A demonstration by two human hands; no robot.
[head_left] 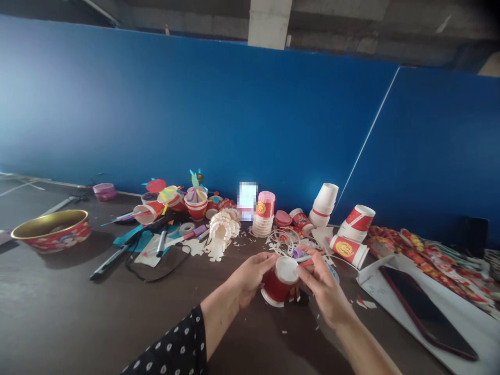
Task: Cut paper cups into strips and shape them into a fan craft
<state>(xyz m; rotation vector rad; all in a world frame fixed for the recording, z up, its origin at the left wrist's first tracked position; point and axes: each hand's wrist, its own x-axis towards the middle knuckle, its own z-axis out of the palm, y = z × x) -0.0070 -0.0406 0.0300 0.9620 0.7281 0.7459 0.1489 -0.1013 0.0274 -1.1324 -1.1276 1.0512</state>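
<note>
A red paper cup (278,289) is turned upside down between my hands, its white base (287,270) facing up and its white rim below. My left hand (252,276) is closed around the cup's left side, thumb near the base. On the cup's right, my right hand (322,284) has its fingers bent together against the base edge. A small purple piece (297,253) shows by those fingertips; whether they touch it is unclear. Cut red strips (295,292) hang at the cup's lower right.
Behind stand a cup stack with a pink top (266,208), more paper cups (347,246) and a white paper-cut piece (221,232). Markers (161,244), cup figures (196,203) and a gold-lined bowl (54,234) lie left. A phone (427,312) rests on a white tray (375,281) at right.
</note>
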